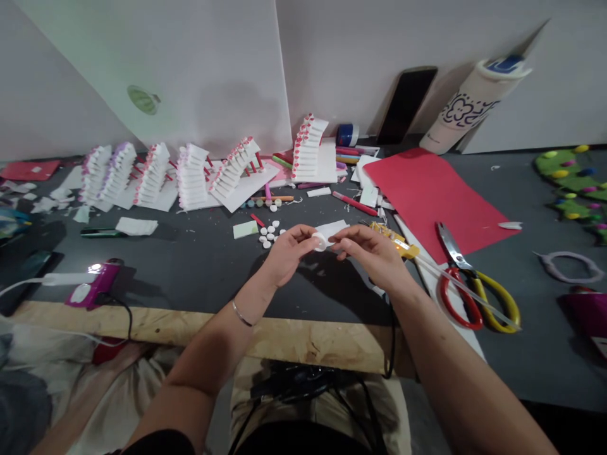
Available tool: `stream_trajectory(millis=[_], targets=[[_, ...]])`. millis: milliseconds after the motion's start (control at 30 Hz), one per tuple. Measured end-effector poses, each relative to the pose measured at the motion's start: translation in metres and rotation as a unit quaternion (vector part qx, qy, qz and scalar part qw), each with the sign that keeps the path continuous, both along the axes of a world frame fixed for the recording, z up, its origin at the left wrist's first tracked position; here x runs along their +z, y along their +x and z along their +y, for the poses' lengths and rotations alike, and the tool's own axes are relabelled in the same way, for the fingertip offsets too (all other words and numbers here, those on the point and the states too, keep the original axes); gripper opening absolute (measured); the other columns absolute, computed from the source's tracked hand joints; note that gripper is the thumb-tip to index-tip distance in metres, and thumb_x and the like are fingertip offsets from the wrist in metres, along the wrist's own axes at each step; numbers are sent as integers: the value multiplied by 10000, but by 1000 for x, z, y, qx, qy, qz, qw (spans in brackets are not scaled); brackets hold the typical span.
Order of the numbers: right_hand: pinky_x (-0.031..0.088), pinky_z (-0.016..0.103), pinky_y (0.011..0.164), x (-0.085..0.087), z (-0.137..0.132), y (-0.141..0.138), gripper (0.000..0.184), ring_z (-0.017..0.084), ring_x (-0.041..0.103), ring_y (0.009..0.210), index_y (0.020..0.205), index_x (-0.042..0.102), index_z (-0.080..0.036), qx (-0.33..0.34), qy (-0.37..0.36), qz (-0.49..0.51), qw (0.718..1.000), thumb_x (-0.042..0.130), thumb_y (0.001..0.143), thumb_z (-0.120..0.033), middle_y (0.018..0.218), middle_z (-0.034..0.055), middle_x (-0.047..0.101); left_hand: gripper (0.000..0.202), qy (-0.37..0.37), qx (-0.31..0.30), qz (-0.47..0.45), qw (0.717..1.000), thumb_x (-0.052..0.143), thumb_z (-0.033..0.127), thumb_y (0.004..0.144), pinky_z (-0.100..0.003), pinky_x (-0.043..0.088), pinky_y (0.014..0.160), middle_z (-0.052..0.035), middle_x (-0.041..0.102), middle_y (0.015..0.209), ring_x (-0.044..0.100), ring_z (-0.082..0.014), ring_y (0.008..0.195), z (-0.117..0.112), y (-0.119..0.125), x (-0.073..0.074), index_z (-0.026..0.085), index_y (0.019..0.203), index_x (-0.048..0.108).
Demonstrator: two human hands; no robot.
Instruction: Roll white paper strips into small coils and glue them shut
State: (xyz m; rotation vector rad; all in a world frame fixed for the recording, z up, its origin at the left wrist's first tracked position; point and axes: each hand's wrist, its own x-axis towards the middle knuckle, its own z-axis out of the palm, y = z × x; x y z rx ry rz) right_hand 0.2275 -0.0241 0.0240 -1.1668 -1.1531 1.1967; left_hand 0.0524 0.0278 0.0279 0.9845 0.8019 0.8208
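Note:
Between the thumb and fingers of my left hand (293, 248) is a small white coil (321, 241), round with a hole in its middle. My right hand (367, 249) comes in from the other side, its thumb and fingertips closed near the coil's right edge. What those fingertips hold, if anything, is too small to make out. Just left of my left hand lie several small white discs (270, 235). Behind the hands is a white paper strip (334, 226). A yellow glue gun (401, 245) with a clear glue stick (467, 294) rests beside my right hand.
White stair-like models (192, 178) line the back. Scissors (467, 278) lie near red paper (436, 189). Behind stand a phone (406, 104) and a white tumbler (467, 107). A magenta power bank (95, 285) sits left. Another person's arm (95, 392) shows lower left.

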Motion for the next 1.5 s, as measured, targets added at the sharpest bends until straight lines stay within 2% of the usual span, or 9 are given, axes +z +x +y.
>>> stream_trajectory(millis=[100,200,333,433,533,667,967,1300,1500], targets=[[549,279,636,-4,-1,-8,373,158,647,804,954,603,-234,-3,7,33,999,750,726,-491,888,28,686,251,9,-3,-4,1000,793,289,658,-252,427,726,14,631,778,561,-99,733,-3,3,-2,164,791,620],[544,289,661,-8,-2,-14,324,140,624,727,900,607,-219,-9,5,20,1000,752,734,-457,799,8,666,249,3,-3,-3,1000,794,304,671,-255,425,717,16,624,751,552,-94,707,-5,6,-3,160,763,614],[498,276,623,-10,-2,-11,257,120,576,632,856,635,-192,-16,10,-36,999,683,801,-438,722,2,641,221,-52,-29,10,998,767,298,702,-234,385,642,32,568,660,490,-69,615,-5,5,-4,145,706,607],[469,267,599,-11,-1,-7,241,116,558,609,850,636,-192,-10,1,-53,999,668,806,-426,698,-9,622,216,-88,-45,0,995,752,305,716,-228,369,624,29,562,640,489,-68,606,-5,5,-5,139,706,613],[449,262,576,-11,-1,-6,226,112,538,579,829,627,-194,-11,-6,-55,998,666,800,-414,662,-22,599,221,-94,-48,-12,994,769,307,701,-229,382,642,21,583,664,509,-70,624,-6,6,-6,135,719,631],[450,264,595,-10,-2,-8,219,118,547,605,800,619,-197,-37,5,-56,998,669,791,-409,668,-16,607,255,-60,-41,1,997,811,301,649,-244,413,682,11,623,725,524,-75,648,-8,9,-5,133,780,670],[464,270,609,-11,-6,-10,147,139,581,646,793,634,-200,-79,52,-140,986,652,819,-344,706,5,651,286,60,-5,46,997,790,376,669,-249,443,674,21,619,691,539,-85,627,-14,11,-7,151,766,644],[452,240,557,-4,-6,-8,38,118,574,569,753,637,-207,-107,107,-253,955,630,786,-225,656,-21,641,222,32,-3,59,998,736,346,720,-228,422,619,32,589,595,506,-64,546,-9,9,-5,154,719,625],[434,235,526,0,-5,-1,26,121,559,553,751,613,-213,-147,117,-291,938,612,776,-208,631,-27,617,201,82,10,76,994,719,324,743,-217,454,646,38,605,636,565,-69,599,-3,3,-7,168,763,594]])
